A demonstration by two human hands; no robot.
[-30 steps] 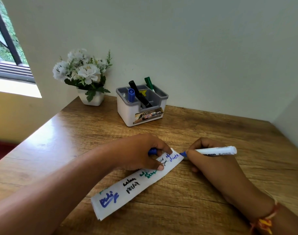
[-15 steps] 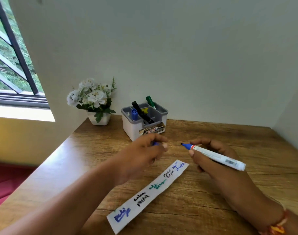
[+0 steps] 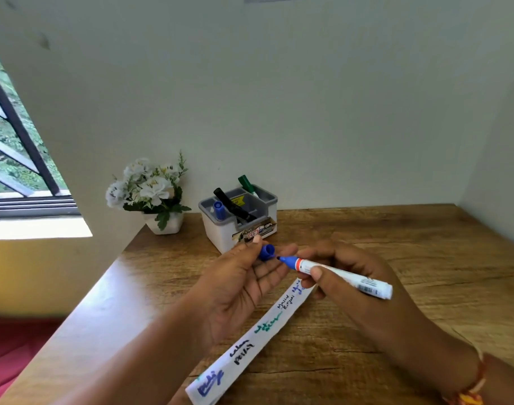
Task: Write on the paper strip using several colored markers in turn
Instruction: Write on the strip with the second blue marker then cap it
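Blue marker [image 3: 334, 273]: uncapped, pinched in right hand [image 3: 346, 276] fingers, tip pointing left. Blue cap [image 3: 267, 252]: gripped by left hand [image 3: 244, 283] fingers, just beside tip. Paper strip [image 3: 258, 340]: flat on tabletop [image 3: 396, 331], beneath both hands.

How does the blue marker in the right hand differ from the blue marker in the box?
The held marker is uncapped, its tip bare; the boxed marker wears its cap. The held one lies nearly level in the right hand; the boxed one stands upright in the box, only its cap showing. Both are blue.
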